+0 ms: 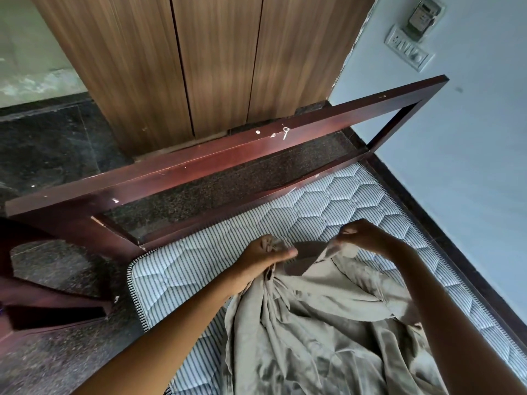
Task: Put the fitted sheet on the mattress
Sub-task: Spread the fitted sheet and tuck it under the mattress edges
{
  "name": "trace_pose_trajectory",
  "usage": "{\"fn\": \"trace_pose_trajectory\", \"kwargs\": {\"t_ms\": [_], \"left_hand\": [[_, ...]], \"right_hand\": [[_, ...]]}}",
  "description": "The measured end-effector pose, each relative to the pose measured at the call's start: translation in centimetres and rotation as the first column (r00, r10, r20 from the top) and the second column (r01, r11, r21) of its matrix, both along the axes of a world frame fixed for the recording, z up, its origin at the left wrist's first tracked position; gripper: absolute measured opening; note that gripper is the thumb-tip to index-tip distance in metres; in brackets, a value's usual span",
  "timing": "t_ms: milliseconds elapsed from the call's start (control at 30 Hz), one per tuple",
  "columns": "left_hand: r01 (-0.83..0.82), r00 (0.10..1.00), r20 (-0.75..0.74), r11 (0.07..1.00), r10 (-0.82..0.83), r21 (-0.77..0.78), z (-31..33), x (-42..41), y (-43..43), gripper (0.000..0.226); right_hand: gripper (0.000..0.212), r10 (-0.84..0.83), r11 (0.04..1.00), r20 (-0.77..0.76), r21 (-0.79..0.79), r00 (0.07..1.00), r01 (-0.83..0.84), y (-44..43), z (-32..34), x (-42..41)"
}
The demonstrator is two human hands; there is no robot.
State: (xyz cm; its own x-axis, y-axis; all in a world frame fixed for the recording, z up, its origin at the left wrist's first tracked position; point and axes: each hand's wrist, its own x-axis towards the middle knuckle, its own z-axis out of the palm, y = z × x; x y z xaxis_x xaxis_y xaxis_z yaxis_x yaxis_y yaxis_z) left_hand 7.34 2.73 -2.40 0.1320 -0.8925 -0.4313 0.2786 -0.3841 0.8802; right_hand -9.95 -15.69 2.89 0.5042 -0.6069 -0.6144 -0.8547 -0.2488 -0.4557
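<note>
**A:** Entry: where is the sheet lying at this point?

**B:** The crumpled beige fabric fitted sheet point(313, 332) is lying heaped on the blue-and-white striped quilted mattress point(328, 201), covering only the near middle. The end by the dark reddish wooden bed frame point(228, 158) is showing bare, with both corners uncovered.

**A:** Hands?

**B:** The left hand point(263, 259) is gripping a bunched wad of the hem in a closed fist. The right hand point(368, 238) is pinching the edge between thumb and fingers. A short span of hem is stretching between them, lifted just above the mattress.

**A:** What could be going wrong from here?

**B:** Judgement only: the person seems to be hunting for a corner pocket. With the cloth this tangled, they are risking hooking a side seam over a corner, leaving the sheet twisted. The frame rail is sitting tight against the mattress end, so tucking there may be pinching fingers or letting the elastic spring back off.
</note>
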Motion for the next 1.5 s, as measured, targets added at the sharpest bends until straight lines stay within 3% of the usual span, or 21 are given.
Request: {"fn": "trace_pose_trajectory", "kwargs": {"t_ms": [100, 167, 233, 300, 367, 433, 500, 567, 633, 700, 767, 867, 933, 1000, 1100, 1167, 1267, 1300, 1400, 1500], "left_hand": [[0.151, 0.984, 0.093, 0.988, -0.153, 0.026, -0.4, -0.5, -0.4, 0.042], [0.231, 0.955, 0.179, 0.971, -0.238, 0.063, -1.1, -0.9, -0.4, 0.032], [0.191, 0.965, 0.169, 0.979, -0.201, 0.074, -0.3, -1.2, -0.4, 0.006], [0.095, 0.991, 0.09, 0.994, -0.099, 0.05, 0.1, -1.4, -0.8, 0.017], [-0.022, 1.0, 0.01, 0.998, 0.021, 0.057, 0.5, -1.7, -1.1, 0.023], [-0.089, 0.993, -0.069, 0.995, 0.093, 0.054, 0.5, -1.8, -1.5, 0.025], [-0.03, 0.996, -0.086, 0.999, 0.028, -0.013, 0.6, -1.8, -1.6, 0.048], [0.003, 0.999, -0.047, 0.993, -0.009, -0.117, 0.2, -2.0, -1.6, 0.033], [-0.081, 0.997, -0.017, 0.993, 0.08, -0.081, 0.2, -2.0, -1.9, 0.018], [-0.168, 0.985, -0.03, 0.985, 0.167, -0.039, -0.6, -2.3, -2.2, 0.018], [-0.23, 0.971, -0.066, 0.973, 0.23, -0.001, -0.5, -2.8, -2.7, 0.014], [-0.234, 0.962, -0.116, 0.965, 0.248, 0.118, -0.5, -3.2, -3.3, 0.027], [-0.191, 0.956, -0.185, 0.963, 0.227, 0.192, -0.6, -3.2, -4.2, 0.045], [-0.192, 0.941, -0.227, 0.948, 0.252, 0.256, -0.6, -3.2, -5.0, 0.071], [-0.227, 0.916, -0.255, 0.924, 0.31, 0.309, -0.7, -2.3, -6.2, 0.066], [-0.213, 0.889, -0.33, 0.924, 0.319, 0.318, -1.1, -1.4, -6.7, 0.069], [-0.222, 0.811, -0.475, 0.931, 0.342, 0.291, -2.3, -0.1, -8.1, 0.067], [-0.237, 0.768, -0.522, 0.922, 0.371, 0.307, -2.6, 0.1, -8.6, 0.065], [-0.243, 0.757, -0.529, 0.917, 0.384, 0.318, -3.9, 1.7, -11.0, 0.069], [-0.262, 0.783, -0.469, 0.9, 0.409, 0.348, -6.6, 3.9, -14.1, 0.066]], "right_hand": [[0.028, -0.154, 0.988, 0.176, 0.051, 0.972, 0.147, 0.5, -0.3, 0.8], [0.024, -0.241, 0.97, 0.259, 0.093, 0.935, 0.225, 0.9, -0.5, 1.1], [0.016, -0.308, 0.951, 0.304, 0.125, 0.901, 0.283, 1.4, -0.7, 1.3], [0.017, -0.333, 0.943, 0.339, 0.146, 0.88, 0.3, 2.2, -1.0, 1.3], [0.01, -0.308, 0.95, 0.333, 0.159, 0.891, 0.269, 2.9, -1.4, 1.3], [0.017, -0.201, 0.976, 0.317, 0.147, 0.927, 0.162, 3.7, -1.7, 1.5], [0.021, -0.083, 0.991, 0.32, 0.129, 0.944, 0.043, 4.4, -1.8, 1.9], [0.018, -0.033, 0.989, 0.324, 0.144, 0.945, -0.014, 4.4, -1.2, 1.8], [0.023, -0.05, 0.966, 0.304, 0.258, 0.952, -0.032, 3.6, -0.2, 1.0], [0.039, -0.096, 0.931, 0.318, 0.364, 0.943, -0.028, 2.6, 0.2, -0.4], [0.048, -0.274, 0.908, 0.442, 0.411, 0.854, 0.079, 2.3, 0.0, -1.2], [0.039, -0.615, 0.769, 0.559, 0.581, 0.556, 0.267, 3.8, -1.2, 0.0], [0.023, -0.596, 0.802, 0.574, 0.451, 0.561, 0.392, 5.8, -2.3, 1.4], [0.026, -0.556, 0.827, 0.596, 0.32, 0.58, 0.463, 7.5, -4.0, 2.0], [0.017, -0.623, 0.778, 0.595, 0.41, 0.507, 0.476, 8.8, -4.8, 1.9], [0.027, -0.555, 0.832, 0.626, 0.407, 0.548, 0.378, 9.1, -5.5, 1.9], [0.027, -0.401, 0.907, 0.67, 0.195, 0.625, 0.374, 9.4, -7.4, 3.4], [0.026, -0.408, 0.897, 0.67, 0.169, 0.619, 0.409, 9.5, -8.0, 4.1], [0.024, -0.482, 0.812, 0.665, 0.096, 0.57, 0.575, 8.3, -10.2, 6.9], [0.028, -0.48, 0.768, 0.622, -0.044, 0.619, 0.639, 5.8, -12.7, 10.5]]}}
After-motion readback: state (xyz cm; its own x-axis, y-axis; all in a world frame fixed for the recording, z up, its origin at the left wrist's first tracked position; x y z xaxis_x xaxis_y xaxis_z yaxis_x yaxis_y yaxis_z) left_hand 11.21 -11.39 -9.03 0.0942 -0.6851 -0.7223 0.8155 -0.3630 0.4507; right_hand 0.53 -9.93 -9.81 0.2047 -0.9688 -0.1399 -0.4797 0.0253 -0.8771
